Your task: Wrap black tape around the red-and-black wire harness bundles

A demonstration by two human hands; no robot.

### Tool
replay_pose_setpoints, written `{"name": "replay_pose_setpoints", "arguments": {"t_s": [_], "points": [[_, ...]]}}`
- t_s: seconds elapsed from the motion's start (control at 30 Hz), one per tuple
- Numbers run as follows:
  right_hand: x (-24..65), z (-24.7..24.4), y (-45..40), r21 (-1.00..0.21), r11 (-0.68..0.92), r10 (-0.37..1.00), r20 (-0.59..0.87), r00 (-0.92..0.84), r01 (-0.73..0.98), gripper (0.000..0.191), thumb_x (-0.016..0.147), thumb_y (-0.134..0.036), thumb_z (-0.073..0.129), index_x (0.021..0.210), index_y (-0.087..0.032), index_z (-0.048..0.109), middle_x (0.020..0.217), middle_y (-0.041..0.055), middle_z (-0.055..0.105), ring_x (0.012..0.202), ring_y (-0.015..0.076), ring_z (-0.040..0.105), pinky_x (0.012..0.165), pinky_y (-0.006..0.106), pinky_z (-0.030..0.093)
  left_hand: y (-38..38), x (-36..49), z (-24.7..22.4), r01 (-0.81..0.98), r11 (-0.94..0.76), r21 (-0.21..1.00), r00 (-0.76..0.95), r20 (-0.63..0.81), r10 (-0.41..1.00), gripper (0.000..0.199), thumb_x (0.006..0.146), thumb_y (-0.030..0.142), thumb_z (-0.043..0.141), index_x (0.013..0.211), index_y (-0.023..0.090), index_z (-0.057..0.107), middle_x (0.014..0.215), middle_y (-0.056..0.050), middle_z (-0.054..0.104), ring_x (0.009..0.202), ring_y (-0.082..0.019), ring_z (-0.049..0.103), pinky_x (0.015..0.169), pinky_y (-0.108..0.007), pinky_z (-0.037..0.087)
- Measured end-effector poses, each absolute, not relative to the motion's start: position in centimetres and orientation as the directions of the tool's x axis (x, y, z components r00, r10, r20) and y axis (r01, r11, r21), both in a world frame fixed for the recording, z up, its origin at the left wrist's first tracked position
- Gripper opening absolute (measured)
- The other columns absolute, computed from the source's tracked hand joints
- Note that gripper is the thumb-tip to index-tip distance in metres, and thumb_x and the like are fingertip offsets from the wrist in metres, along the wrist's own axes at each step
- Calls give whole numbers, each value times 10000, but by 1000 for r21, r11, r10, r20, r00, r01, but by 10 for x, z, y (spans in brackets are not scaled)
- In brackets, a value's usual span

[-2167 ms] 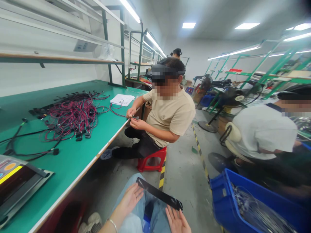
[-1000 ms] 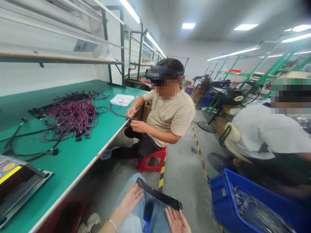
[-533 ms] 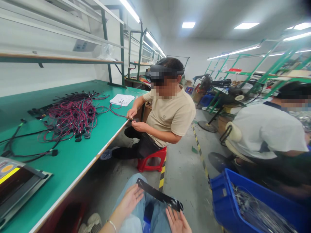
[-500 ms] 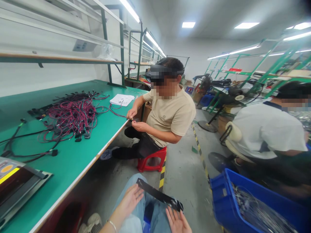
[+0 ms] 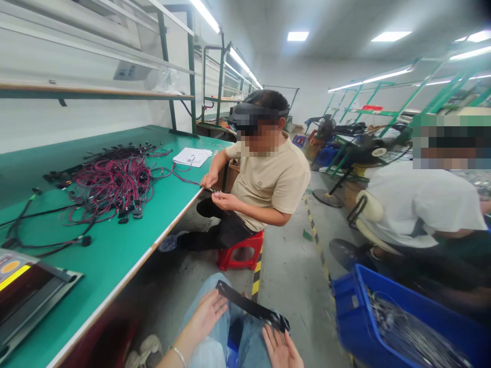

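Note:
A glossy black strip (image 5: pixel 251 308) lies slantwise above my lap, over the jeans. At its upper left end is my left hand (image 5: pixel 207 313), palm up with the fingers spread and their tips by the strip. My right hand (image 5: pixel 279 347) is at the lower right end, palm up, fingers apart, with the tips touching or just under the strip. Neither hand is closed round it. Whether the strip rests on the fingertips or on the legs cannot be made out.
On the green table (image 5: pixel 115 248) lie a heap of red and black cables (image 5: pixel 115 179), white papers (image 5: pixel 192 157) and a device (image 5: pixel 30 296). A person on a red stool (image 5: pixel 241 253) handles a cable. A blue crate (image 5: pixel 345 306) stands right, near another person.
My hands and the strip have hardly moved. The hands of the person on the stool are slightly farther apart, and the person at the right has shifted a little.

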State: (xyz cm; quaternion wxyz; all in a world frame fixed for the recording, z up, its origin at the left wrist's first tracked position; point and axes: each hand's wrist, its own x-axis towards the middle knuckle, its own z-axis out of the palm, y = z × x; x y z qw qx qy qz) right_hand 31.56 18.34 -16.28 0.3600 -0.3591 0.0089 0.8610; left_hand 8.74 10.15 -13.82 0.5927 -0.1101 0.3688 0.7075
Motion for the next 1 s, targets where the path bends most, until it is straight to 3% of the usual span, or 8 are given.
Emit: {"name": "replay_pose_setpoints", "arguments": {"t_s": [0.47, 1.0], "points": [[316, -163, 183, -250, -744, 612, -626, -482, -619, 304, 379, -235, 799, 648, -187, 666, 783, 24, 686, 877, 192, 612, 1051, 431, 280, 101, 88, -140, -915, -29, 403, -288, -599, 748, 219, 686, 149, 637, 862, 158, 508, 831, -49, 652, 798, -190, 628, 775, -334, 482], [313, -155, 181, -256, -731, 621, -634, -460, -633, 281, 350, -216, 803, 590, -200, 657, 761, 4, 689, 829, 184, 627, 1088, 424, 179, 101, 87, -136, -915, -18, 402, -275, -591, 759, 168, 692, 148, 628, 815, 155, 514, 798, -52, 650, 793, -185, 627, 775, -324, 476]]}}
